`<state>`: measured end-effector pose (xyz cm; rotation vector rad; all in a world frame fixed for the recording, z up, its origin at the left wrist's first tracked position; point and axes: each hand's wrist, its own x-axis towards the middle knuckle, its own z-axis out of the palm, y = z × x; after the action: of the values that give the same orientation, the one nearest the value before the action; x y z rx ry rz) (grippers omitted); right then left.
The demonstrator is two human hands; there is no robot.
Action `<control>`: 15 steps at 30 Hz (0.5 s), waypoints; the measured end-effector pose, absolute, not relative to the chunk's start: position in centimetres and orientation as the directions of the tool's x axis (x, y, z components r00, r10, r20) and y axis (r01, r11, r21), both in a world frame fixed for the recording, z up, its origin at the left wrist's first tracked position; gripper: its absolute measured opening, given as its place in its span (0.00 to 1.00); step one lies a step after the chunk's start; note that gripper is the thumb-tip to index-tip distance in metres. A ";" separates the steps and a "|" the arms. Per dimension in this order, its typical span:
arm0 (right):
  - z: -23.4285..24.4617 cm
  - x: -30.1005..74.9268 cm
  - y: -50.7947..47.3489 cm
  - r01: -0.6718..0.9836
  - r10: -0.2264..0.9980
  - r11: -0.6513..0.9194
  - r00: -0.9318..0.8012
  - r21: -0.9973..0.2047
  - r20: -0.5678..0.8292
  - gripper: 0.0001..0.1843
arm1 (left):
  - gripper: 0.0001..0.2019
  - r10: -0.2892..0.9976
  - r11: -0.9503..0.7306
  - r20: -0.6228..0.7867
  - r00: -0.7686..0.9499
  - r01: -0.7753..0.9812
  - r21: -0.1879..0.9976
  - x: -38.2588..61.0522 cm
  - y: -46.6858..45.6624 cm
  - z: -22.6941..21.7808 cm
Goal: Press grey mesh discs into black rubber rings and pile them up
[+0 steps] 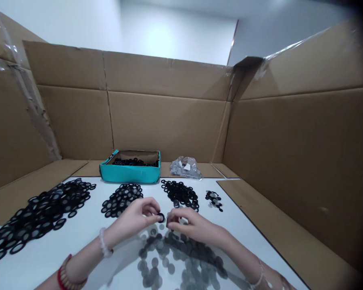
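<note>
My left hand [140, 213] pinches a small black ring [161, 218] between thumb and fingertips, just above the white table. Close beside it, my right hand [189, 223] has its thumb and fingers drawn together; whatever is between them is too small to make out. Below both hands lies a loose spread of translucent grey discs [154, 262]. Behind my left hand is a heap of black rings [123, 198], and beyond my right hand a pile of smaller black rings [181, 193].
A long heap of larger black rings [42, 211] covers the left side. A teal box [130, 174] with black rings inside stands at the back beside a clear plastic bag [186, 167]. Several small black pieces [213, 200] lie right. Cardboard walls [169, 121] enclose the table [87, 237].
</note>
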<state>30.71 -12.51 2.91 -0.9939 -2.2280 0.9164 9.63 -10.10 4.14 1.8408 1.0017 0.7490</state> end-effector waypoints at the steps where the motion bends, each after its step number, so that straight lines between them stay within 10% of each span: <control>1: 3.3 31.3 -12.4 0.483 0.779 0.508 -0.610 -0.713 0.142 0.11 | 0.06 0.863 -0.308 0.084 0.498 0.387 0.869 8.6 -9.2 4.0; 9: 3.5 34.0 -13.2 0.747 0.797 0.510 -0.597 -0.427 -0.091 0.25 | 0.09 0.921 -0.340 0.337 0.196 0.826 0.450 0.9 -2.0 3.2; 15: 2.8 30.9 -16.8 0.800 0.846 0.482 -0.531 -0.357 -0.050 0.20 | 0.16 0.524 -0.721 0.686 0.504 0.692 0.043 6.6 -8.2 6.4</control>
<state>30.90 -16.77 2.85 -1.4461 -2.5873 0.5150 6.59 -8.25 6.40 2.9246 1.2055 1.1932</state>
